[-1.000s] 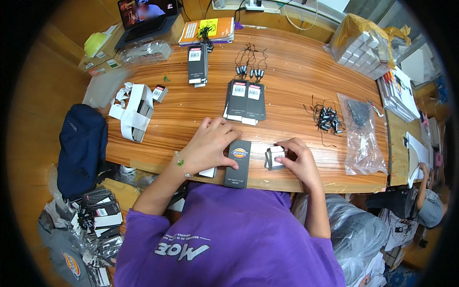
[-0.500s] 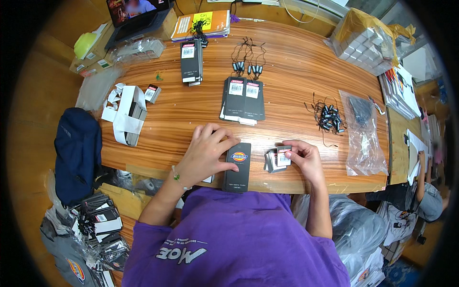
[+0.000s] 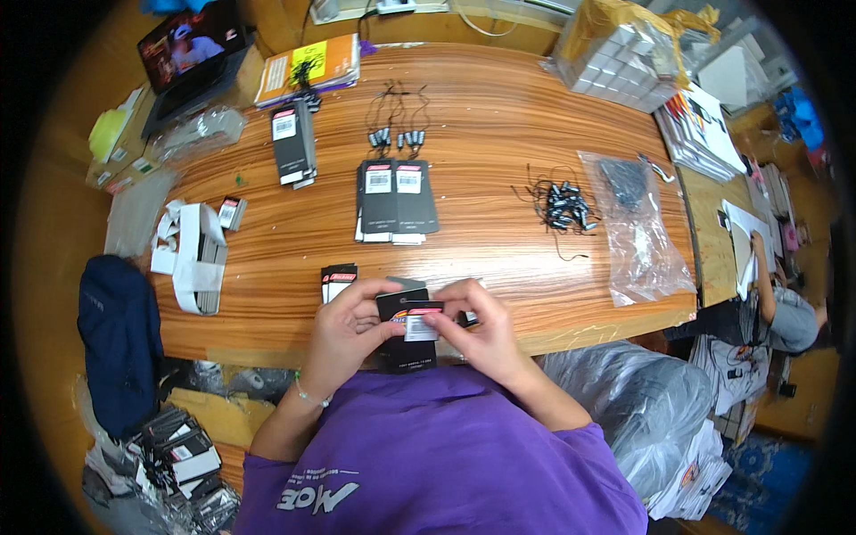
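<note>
I have both forearms angled inward to the near edge of the wooden surface (image 3: 490, 196), before the purple shirt (image 3: 446, 455). My left hand (image 3: 352, 325) is clamped on a tall black tag (image 3: 408, 357); my right hand (image 3: 481, 334) pinches a small labelled card (image 3: 420, 329) against the tag's face. Farther across I see tag stacks (image 3: 395, 205), a tangle of black cords (image 3: 566, 207), a clear bag (image 3: 651, 259) and, far left, a laptop (image 3: 190, 53).

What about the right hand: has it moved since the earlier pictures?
Yes. Judged against the pile of black cords, the right hand has moved left, farther from it, and now holds a small tag over the dark card.
</note>
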Demonstrator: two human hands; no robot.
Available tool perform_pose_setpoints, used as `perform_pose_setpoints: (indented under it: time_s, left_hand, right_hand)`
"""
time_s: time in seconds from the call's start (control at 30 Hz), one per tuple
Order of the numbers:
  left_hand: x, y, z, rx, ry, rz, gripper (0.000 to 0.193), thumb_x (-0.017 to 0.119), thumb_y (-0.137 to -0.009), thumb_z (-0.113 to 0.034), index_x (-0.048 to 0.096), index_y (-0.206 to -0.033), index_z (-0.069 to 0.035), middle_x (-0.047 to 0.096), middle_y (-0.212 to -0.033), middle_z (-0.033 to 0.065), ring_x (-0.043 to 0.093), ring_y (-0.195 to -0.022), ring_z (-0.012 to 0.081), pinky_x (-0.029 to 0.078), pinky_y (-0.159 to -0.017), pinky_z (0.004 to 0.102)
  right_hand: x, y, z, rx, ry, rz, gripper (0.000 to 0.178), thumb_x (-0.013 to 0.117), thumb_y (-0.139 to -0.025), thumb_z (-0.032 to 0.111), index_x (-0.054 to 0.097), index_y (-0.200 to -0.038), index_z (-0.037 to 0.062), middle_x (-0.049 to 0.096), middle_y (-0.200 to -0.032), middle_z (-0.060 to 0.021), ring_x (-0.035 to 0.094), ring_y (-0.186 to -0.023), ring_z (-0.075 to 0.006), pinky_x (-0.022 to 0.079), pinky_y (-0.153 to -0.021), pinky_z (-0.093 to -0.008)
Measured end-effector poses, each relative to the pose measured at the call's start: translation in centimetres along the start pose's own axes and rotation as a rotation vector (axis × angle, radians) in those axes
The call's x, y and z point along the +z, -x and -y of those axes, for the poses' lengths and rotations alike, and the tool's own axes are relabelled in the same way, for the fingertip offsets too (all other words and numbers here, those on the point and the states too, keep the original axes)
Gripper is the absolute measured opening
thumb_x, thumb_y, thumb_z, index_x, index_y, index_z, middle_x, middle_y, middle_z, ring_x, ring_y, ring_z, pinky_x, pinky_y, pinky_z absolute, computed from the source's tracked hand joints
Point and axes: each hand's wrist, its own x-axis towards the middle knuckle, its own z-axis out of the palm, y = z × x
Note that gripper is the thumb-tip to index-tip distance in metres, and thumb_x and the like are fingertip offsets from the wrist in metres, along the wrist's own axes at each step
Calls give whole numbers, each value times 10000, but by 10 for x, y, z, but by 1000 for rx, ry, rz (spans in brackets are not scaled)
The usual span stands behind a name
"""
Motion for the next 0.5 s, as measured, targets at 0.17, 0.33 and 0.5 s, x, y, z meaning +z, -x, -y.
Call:
perform_pose_setpoints:
  time_s: [0.17,0.33,0.5]
  left_hand:
    - [-3,-3,9,44,-38,-44,337,590,-798,75,504,-1118,15,641,-932,110,608,-872,120,478,-762,214]
    - [-19,-7,-1,72,24,-119,325,579,-806,64,506,-1120,21,641,-936,108,602,-867,111,469,-780,215]
    - [-23,-9,4,49,59,-129,273,566,-821,52,510,-1086,18,638,-907,93,597,-859,103,465,-764,212]
  right_hand:
    - [-16,-6,-7,-49,62,-15,389,663,-765,26,501,-1118,10,583,-713,-37,546,-656,-92,444,-633,-229]
    - [-125,-24,-63,61,650,-567,104,586,-798,42,605,-890,-1,591,-785,-104,543,-714,-211,436,-662,-312]
    - [-150,-28,-90,137,814,-475,74,614,-762,48,593,-809,-6,577,-781,-122,538,-707,-257,429,-651,-336]
